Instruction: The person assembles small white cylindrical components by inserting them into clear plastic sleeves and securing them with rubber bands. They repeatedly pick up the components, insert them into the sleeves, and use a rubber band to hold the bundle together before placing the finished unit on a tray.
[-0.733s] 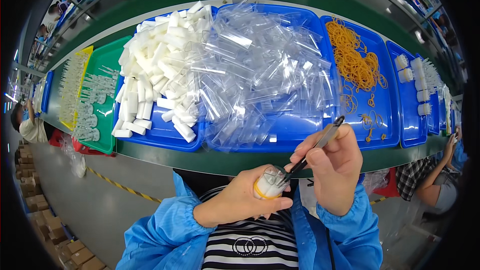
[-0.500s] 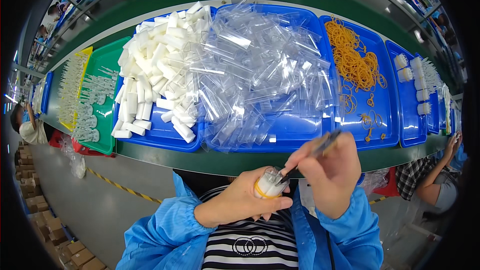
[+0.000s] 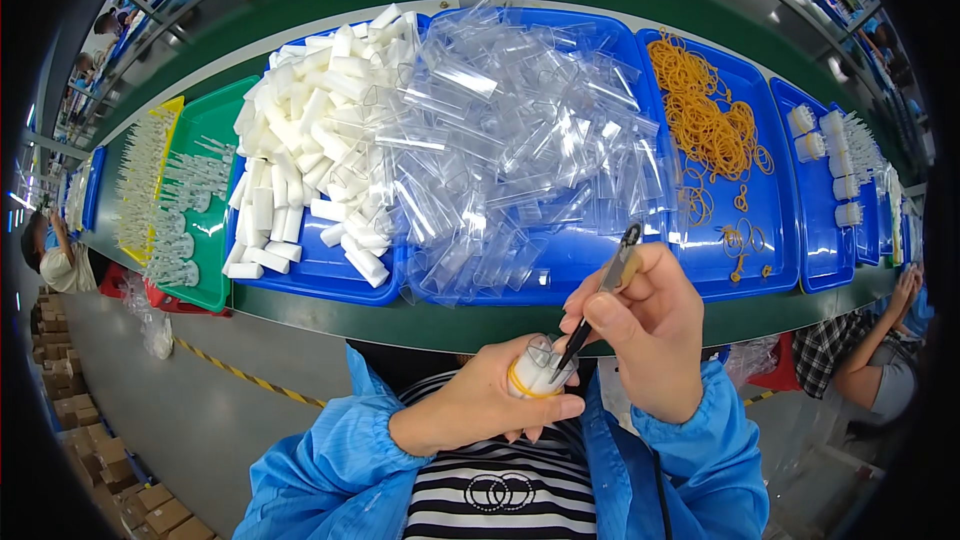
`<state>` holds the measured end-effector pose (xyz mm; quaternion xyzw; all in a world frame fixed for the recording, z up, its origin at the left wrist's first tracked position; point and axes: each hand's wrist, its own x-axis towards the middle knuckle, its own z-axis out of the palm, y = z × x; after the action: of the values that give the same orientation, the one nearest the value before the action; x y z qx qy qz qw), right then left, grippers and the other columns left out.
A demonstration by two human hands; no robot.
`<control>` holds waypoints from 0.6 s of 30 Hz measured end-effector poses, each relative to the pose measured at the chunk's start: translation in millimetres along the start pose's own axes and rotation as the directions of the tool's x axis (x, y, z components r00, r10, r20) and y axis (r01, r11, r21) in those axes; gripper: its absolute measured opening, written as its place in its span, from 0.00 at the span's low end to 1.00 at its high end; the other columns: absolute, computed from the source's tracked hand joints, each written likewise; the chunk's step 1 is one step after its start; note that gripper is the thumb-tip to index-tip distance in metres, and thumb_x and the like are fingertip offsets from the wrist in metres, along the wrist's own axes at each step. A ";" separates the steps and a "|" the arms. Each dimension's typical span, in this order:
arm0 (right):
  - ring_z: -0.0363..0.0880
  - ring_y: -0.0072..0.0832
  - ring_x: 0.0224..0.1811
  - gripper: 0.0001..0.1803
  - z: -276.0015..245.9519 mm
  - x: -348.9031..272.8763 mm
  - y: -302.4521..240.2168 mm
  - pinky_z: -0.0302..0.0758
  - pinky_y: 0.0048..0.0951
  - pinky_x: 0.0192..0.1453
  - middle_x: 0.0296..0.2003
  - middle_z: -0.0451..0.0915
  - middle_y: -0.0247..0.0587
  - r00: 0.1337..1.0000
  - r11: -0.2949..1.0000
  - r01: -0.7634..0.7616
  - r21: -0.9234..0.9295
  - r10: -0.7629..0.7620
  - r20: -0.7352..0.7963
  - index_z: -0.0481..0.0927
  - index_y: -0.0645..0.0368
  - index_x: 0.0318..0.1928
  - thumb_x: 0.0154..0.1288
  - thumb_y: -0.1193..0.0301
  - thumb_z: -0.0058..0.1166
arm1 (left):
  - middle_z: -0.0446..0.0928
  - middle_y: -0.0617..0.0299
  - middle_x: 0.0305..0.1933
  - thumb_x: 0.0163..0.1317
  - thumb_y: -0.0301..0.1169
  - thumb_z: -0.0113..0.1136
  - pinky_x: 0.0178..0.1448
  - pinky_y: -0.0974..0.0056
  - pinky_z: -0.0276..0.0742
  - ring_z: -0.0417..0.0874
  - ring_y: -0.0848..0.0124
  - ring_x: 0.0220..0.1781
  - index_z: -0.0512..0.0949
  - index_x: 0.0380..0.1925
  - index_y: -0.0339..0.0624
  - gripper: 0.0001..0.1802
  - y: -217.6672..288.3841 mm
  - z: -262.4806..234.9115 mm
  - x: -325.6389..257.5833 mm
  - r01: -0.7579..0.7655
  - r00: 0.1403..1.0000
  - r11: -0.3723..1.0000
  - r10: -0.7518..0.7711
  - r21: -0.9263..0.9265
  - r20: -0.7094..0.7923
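My left hand [image 3: 470, 395] is closed round a small bundle of clear plastic tubes [image 3: 538, 368] with white pieces inside, circled by a yellow rubber band [image 3: 519, 381]. In my right hand [image 3: 650, 325] is a pair of dark tweezers [image 3: 600, 302], slanting down to the left. Their tips reach into the top of the bundle; whether they grip a white piece there I cannot tell. Beyond my hands, a blue tray holds a heap of white cylinders [image 3: 320, 120], and beside it lies a pile of clear plastic sleeves [image 3: 520, 130].
Orange rubber bands [image 3: 705, 105] lie in a blue tray on the right. Past it, another blue tray [image 3: 815, 260] holds white bundles. Far left are a green tray [image 3: 210, 285] and a yellow tray [image 3: 172, 120] with spiky white parts. Other people sit at both sides.
My right hand has turned and shifted slightly left, bringing the tweezers more upright, with their tips still in the bundle. My left hand has stayed in place.
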<state>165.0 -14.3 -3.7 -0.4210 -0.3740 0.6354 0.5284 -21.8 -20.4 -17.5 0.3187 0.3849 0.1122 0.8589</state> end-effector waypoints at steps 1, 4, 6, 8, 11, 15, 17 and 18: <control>0.85 0.31 0.43 0.15 0.8 -2.7 2.3 0.85 0.32 0.46 0.42 0.82 0.53 0.999 0.999 0.042 -0.028 -0.042 0.004 0.67 0.66 0.50 0.69 0.81 0.59 | 0.77 0.68 0.32 0.61 0.36 0.74 0.26 0.77 0.72 0.80 0.81 0.26 0.75 0.45 0.41 0.20 -0.2 0.2 0.1 0.002 1.000 1.000 -0.002 -0.006 0.004; 0.87 0.34 0.44 0.18 4.3 -14.0 8.0 0.85 0.32 0.47 0.42 0.82 0.54 0.953 0.937 0.302 -0.177 -0.296 0.056 0.67 0.68 0.51 0.66 0.84 0.60 | 0.77 0.69 0.30 0.61 0.38 0.74 0.23 0.77 0.71 0.77 0.82 0.23 0.75 0.46 0.40 0.21 -3.4 1.7 2.9 0.007 1.000 1.000 -0.007 -0.013 -0.013; 0.87 0.37 0.45 0.19 -2.7 -11.7 11.5 0.86 0.33 0.48 0.41 0.82 0.55 0.902 0.867 0.431 -0.248 -0.409 0.139 0.66 0.69 0.50 0.64 0.86 0.61 | 0.77 0.69 0.30 0.61 0.38 0.74 0.23 0.77 0.71 0.77 0.82 0.23 0.75 0.46 0.41 0.21 -5.3 0.9 3.1 0.016 1.000 0.999 -0.016 -0.043 -0.009; 0.87 0.36 0.45 0.19 0.1 -12.8 12.9 0.86 0.34 0.49 0.41 0.82 0.56 0.918 0.903 0.397 -0.162 -0.393 0.060 0.65 0.69 0.50 0.64 0.87 0.60 | 0.77 0.69 0.30 0.62 0.37 0.73 0.24 0.77 0.71 0.78 0.82 0.24 0.75 0.45 0.41 0.20 -4.8 -0.1 2.5 0.031 0.999 0.998 -0.032 -0.050 -0.002; 0.85 0.33 0.42 0.15 -0.1 -5.9 4.3 0.85 0.34 0.49 0.41 0.82 0.55 0.960 0.959 0.280 -0.030 -0.281 -0.016 0.65 0.67 0.49 0.68 0.84 0.57 | 0.77 0.70 0.30 0.62 0.35 0.72 0.25 0.77 0.71 0.80 0.82 0.25 0.75 0.44 0.42 0.17 -1.5 -1.1 1.2 0.043 0.999 0.998 -0.043 -0.038 0.007; 0.84 0.31 0.40 0.13 0.2 -4.3 2.4 0.84 0.34 0.47 0.40 0.81 0.55 0.980 0.979 0.199 -0.037 -0.200 -0.024 0.65 0.65 0.48 0.71 0.82 0.55 | 0.77 0.70 0.30 0.62 0.36 0.73 0.25 0.77 0.70 0.79 0.82 0.25 0.75 0.44 0.43 0.18 0.2 0.5 0.7 0.024 1.000 0.999 -0.023 -0.040 0.012; 0.84 0.31 0.39 0.13 -1.1 -3.1 1.9 0.84 0.34 0.47 0.40 0.82 0.55 0.961 0.960 0.272 -0.062 -0.275 -0.039 0.65 0.65 0.48 0.70 0.84 0.54 | 0.77 0.69 0.32 0.62 0.35 0.72 0.27 0.76 0.72 0.80 0.81 0.28 0.74 0.47 0.42 0.19 0.3 -0.2 0.2 0.005 1.000 1.000 -0.005 -0.005 0.004; 0.83 0.31 0.38 0.13 -5.4 -0.5 -0.2 0.83 0.34 0.46 0.40 0.82 0.54 0.932 0.931 0.352 -0.098 -0.358 -0.049 0.65 0.65 0.48 0.69 0.84 0.54 | 0.78 0.67 0.34 0.63 0.34 0.71 0.30 0.75 0.75 0.81 0.80 0.31 0.74 0.50 0.41 0.21 -0.4 -1.2 -0.7 -0.014 1.000 1.000 0.014 0.027 -0.005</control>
<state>170.1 -14.5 -5.3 -0.3898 -0.4539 0.4981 0.6277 -23.1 -20.4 -17.9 0.3328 0.3864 0.1136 0.8527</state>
